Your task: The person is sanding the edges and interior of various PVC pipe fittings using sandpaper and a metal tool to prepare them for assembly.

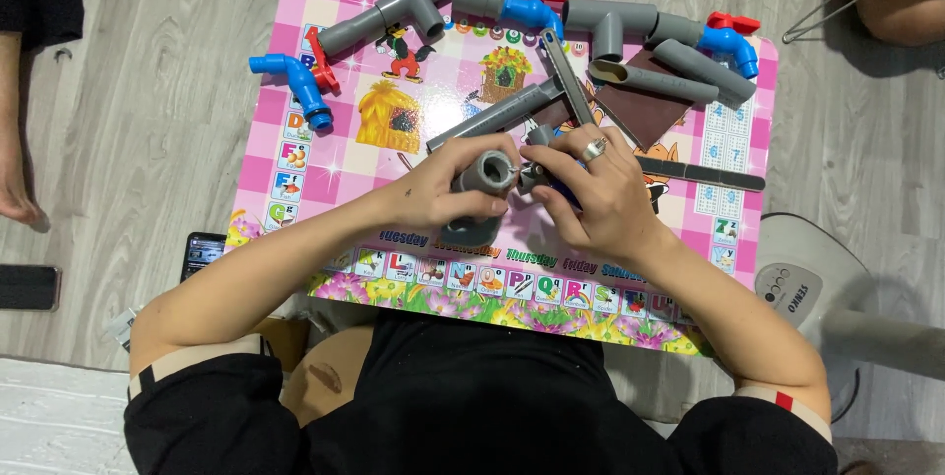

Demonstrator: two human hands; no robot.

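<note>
**Two hands worked a grey elbow fitting over a pink play counter**

The left hand (pixel 433 194) was clamped around a short grey plastic elbow pipe fitting (pixel 482 175), holding it just above the low pink counter with a printed picture-and-alphabet top (pixel 271 155) with its open socket turned toward the camera, apparently so the mouth stayed in sight. The right hand (pixel 596 190), a ring on one finger, was closed with its fingertips pinched on a small dark part pressed against the fitting's side; what that part was could not be told, since the fingers hid most of it. Both hands met near the middle of the counter, close to the person's body.

Loose stock lay spread on the far half, within reach but clear of the hands. A blue plastic tap with a red handle (pixel 300 81) sat at the left edge beside a grey plastic tee joined to a short pipe (pixel 394 7). A second blue tap on a grey sleeve (pixel 512 4) lay at the top middle, and a third blue tap with a grey tee and pipe (pixel 689 34) at the top right. A long grey straight pipe (pixel 497 113) ran diagonally toward the hands. A brown sheet of sandpaper (pixel 645 111) lay just right of it.
</note>
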